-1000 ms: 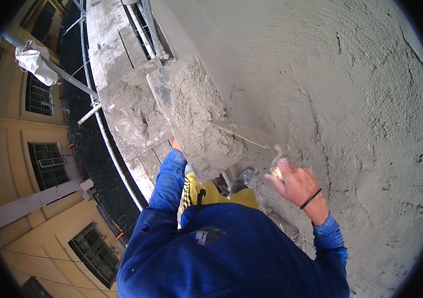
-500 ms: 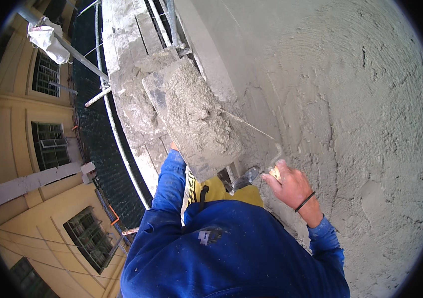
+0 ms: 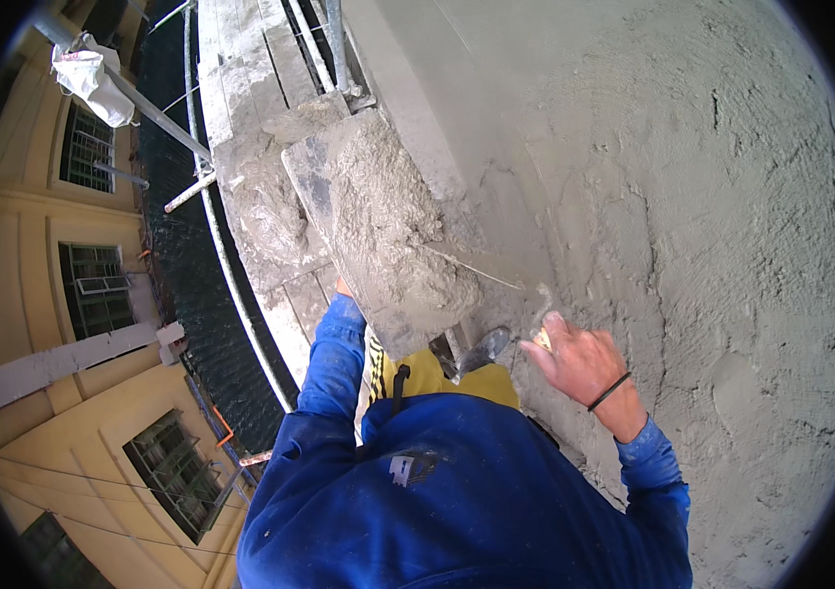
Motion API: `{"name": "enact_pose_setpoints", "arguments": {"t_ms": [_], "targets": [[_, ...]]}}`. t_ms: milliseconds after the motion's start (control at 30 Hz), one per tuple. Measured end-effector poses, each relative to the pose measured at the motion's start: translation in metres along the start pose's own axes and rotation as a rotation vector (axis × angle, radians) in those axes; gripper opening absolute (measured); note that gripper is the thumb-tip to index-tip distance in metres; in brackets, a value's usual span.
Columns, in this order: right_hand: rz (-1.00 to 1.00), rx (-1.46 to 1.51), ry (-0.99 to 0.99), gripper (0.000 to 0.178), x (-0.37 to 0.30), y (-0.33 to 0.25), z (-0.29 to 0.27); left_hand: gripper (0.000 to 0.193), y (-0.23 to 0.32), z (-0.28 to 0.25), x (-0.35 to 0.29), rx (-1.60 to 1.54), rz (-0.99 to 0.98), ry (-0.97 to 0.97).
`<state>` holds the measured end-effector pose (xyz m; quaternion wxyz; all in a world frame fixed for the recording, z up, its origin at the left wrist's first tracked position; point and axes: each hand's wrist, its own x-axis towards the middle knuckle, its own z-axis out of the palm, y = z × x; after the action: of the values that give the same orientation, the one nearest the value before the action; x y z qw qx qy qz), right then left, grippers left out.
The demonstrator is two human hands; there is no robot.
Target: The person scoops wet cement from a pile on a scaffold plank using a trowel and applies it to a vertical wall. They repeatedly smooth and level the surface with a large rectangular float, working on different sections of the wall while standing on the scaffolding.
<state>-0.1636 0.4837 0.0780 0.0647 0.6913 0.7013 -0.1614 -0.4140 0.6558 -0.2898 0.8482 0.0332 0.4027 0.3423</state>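
Note:
Beneath a mortar-smeared plasterer's hawk [image 3: 314, 187] is my left hand [image 3: 343, 287], holding the board up in front of my body. Only a sliver of that hand shows; its fingers are hidden under the board. A thick heap of wet grey mortar [image 3: 378, 187] covers most of the hawk. My right hand [image 3: 580, 361] is closed round the pale handle of a plastering trowel [image 3: 481, 267]. The trowel's blade is seen nearly edge-on, its far end touching the mortar on the hawk's right side. Beside it stands the grey rendered wall [image 3: 731, 245].
Scaffold planks [image 3: 241, 79] run along the left below me, with a mortar pile [image 3: 270, 206] on them. Metal scaffold pipes [image 3: 226, 265] edge the planks. A white bag [image 3: 92, 83] hangs from one pipe. Farther left is a yellow building [image 3: 35, 294] with barred windows. A shoe [image 3: 486, 347] shows below.
The trowel blade has moved a little toward me, against the mortar heap. My right hand has shifted slightly to the right. The hawk stays nearly in place.

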Motion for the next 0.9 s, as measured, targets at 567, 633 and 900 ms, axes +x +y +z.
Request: {"name": "enact_pose_setpoints", "arguments": {"t_ms": [567, 633, 900], "targets": [[0.108, 0.107, 0.049, 0.038, -0.012, -0.015, 0.026, 0.052, -0.013, -0.012, -0.007, 0.038, -0.047, 0.003], [0.14, 0.237, 0.051, 0.038, -0.017, -0.021, 0.034, 0.052, -0.013, -0.015, -0.008, 0.049, -0.053, 0.007], [0.278, 0.509, -0.025, 0.041, -0.011, -0.033, 0.052, 0.052, -0.003, -0.027, -0.018, 0.054, -0.052, 0.029]]}}
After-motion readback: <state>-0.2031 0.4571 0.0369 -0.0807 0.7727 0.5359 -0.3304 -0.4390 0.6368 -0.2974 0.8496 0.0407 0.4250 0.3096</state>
